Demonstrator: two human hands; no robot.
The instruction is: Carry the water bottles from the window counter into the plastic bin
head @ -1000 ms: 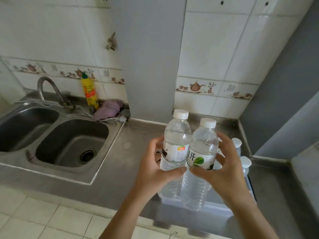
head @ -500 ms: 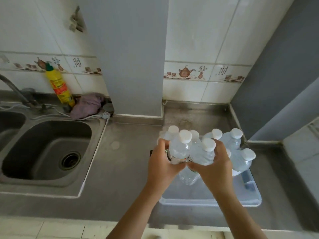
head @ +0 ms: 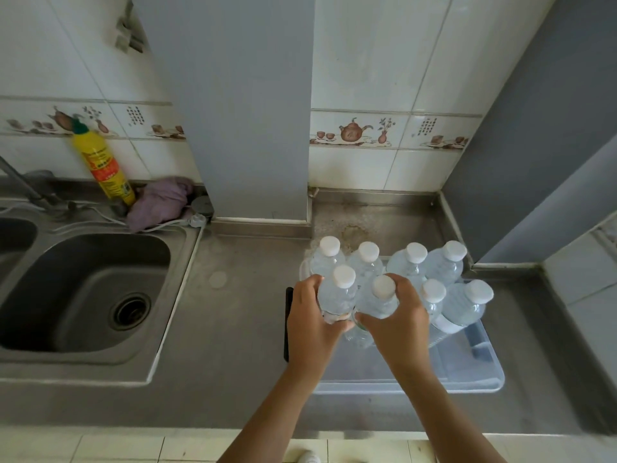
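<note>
Two water bottles are held side by side, upright, over the left part of the plastic bin (head: 467, 379). The left-held bottle (head: 337, 294) has a white cap and sits in the left hand (head: 309, 320), whose fingers are curled round its body from the left, with the thumb across the front. The right-held bottle (head: 379, 300), also white-capped, sits in the right hand (head: 399, 325), whose fingers are clamped round it from the right. The two bottles touch each other, and the thumbs nearly meet below them. Whether the bottle bases rest on the bin floor cannot be told, as the hands cover them.

Six more bottles stand in the bin. The back row (head: 389, 264) holds four, caps up, along the far wall. Two further bottles (head: 459, 305) stand just right of the right hand, the outer one tilted to the right. The near part of the bin holds no bottles.

The bin is clear plastic and rests on the steel desk (head: 233, 329), near its right corner. A dark flat object (head: 287, 324) stands against the bin's left side.

To the left, a steel sink (head: 83, 295) is set into the desk. Behind it, a yellow detergent bottle (head: 103, 168) leans against the tiled wall, just beside a purple cloth (head: 160, 202).
</note>
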